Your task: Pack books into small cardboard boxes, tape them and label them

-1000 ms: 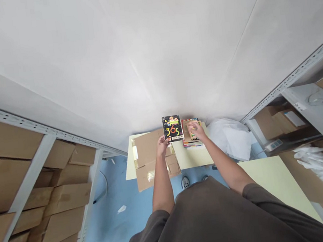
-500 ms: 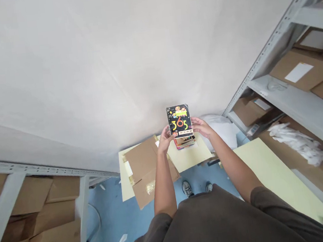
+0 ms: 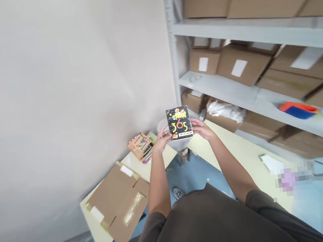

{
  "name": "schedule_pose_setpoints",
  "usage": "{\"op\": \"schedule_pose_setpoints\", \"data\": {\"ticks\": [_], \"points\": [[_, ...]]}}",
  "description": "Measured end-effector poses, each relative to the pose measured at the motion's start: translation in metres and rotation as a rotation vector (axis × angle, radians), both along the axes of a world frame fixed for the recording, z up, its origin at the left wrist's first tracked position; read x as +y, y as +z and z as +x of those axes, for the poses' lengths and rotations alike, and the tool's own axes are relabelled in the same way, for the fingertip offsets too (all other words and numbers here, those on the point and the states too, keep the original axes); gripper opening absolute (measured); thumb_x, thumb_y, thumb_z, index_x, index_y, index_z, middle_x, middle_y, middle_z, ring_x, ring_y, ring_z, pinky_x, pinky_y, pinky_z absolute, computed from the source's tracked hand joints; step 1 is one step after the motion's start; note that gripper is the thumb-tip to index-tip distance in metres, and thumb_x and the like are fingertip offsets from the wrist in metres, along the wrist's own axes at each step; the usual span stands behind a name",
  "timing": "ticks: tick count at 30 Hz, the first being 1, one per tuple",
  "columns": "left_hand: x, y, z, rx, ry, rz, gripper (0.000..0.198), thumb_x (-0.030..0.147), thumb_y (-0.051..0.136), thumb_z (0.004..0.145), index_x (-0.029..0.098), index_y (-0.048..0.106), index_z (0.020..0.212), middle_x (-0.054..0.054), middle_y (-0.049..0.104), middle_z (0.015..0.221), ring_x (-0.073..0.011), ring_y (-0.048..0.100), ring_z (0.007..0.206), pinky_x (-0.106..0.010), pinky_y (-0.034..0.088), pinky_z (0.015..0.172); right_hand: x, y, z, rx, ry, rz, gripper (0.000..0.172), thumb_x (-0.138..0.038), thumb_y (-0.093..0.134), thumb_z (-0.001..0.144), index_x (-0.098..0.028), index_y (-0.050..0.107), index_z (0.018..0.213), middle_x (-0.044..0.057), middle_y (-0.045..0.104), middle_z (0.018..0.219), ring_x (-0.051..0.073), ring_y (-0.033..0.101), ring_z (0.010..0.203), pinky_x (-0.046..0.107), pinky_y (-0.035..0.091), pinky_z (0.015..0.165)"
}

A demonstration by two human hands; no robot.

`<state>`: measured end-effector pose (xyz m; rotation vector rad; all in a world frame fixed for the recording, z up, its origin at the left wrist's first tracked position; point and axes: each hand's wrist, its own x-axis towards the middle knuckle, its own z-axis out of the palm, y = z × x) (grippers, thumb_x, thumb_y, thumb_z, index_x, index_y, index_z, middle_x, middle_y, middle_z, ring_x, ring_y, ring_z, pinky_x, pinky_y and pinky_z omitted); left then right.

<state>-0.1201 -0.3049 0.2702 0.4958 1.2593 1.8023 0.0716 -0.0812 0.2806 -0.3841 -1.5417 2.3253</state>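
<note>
Between my two hands is a black book [image 3: 179, 123] with a colourful "365" on its cover, held up in front of me, cover facing me. My left hand [image 3: 161, 138] grips its left edge, with the thumb near the lower corner. On the opposite edge, my right hand [image 3: 202, 128] closes around the side, fingers partly behind the book. Below and left of my left hand, a pile of several books [image 3: 141, 146] lies on a pale yellow table [image 3: 164, 160]. A flattened cardboard box [image 3: 120, 200] rests on the same table, nearer to me.
A second pale table [image 3: 242, 152] runs along the right, below grey shelves [image 3: 265, 102] loaded with cardboard boxes [image 3: 238, 64]. An orange and blue item [image 3: 298, 109] sits on one shelf. A white wall [image 3: 72, 88] rises at the left. The floor [image 3: 196, 175] is blue.
My view and body have turned right, with the book carried along in both hands. The pile of books now lies left of my hands instead of beneath the black book.
</note>
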Motion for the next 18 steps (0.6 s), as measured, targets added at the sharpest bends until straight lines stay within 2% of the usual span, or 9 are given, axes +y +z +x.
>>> {"op": "schedule_pose_setpoints", "data": {"ticks": [5,11,14,18], "points": [[0.101,0.004,0.088,0.021,-0.229,0.000,0.095,0.024,0.099,0.063,0.027,0.061,0.150,-0.007,0.074,0.119,-0.0220,0.075,0.097,-0.037,0.061,0.088,0.054,0.006,0.134,-0.003,-0.201,0.008,0.057,-0.028,0.092,0.071,-0.033,0.074,0.125,0.003,0.078,0.123,0.022,0.074,0.098,0.034,0.062,0.078],[0.197,0.000,0.193,0.041,-0.493,0.028,0.095,0.025,0.099,0.065,0.028,0.059,0.151,-0.006,0.074,0.118,-0.0189,0.073,0.094,-0.032,0.061,0.084,0.082,-0.002,0.277,-0.023,-0.495,-0.010,0.058,-0.029,0.091,0.069,-0.034,0.074,0.123,0.001,0.079,0.118,0.022,0.073,0.097,0.033,0.059,0.076],[0.233,0.000,0.233,0.043,-0.607,0.013,0.095,0.022,0.097,0.065,0.028,0.058,0.151,-0.006,0.072,0.118,-0.0183,0.073,0.095,-0.031,0.060,0.084,0.083,-0.005,0.326,-0.013,-0.631,-0.030,0.058,-0.029,0.090,0.068,-0.034,0.073,0.123,0.001,0.079,0.117,0.022,0.073,0.096,0.033,0.058,0.075],[0.270,0.002,0.263,0.065,-0.739,-0.001,0.095,0.020,0.096,0.066,0.028,0.057,0.153,-0.007,0.072,0.120,-0.0202,0.073,0.099,-0.033,0.060,0.085,0.076,-0.010,0.358,0.032,-0.770,-0.037,0.058,-0.031,0.086,0.071,-0.035,0.068,0.125,0.001,0.078,0.118,0.023,0.073,0.096,0.034,0.058,0.076]]}}
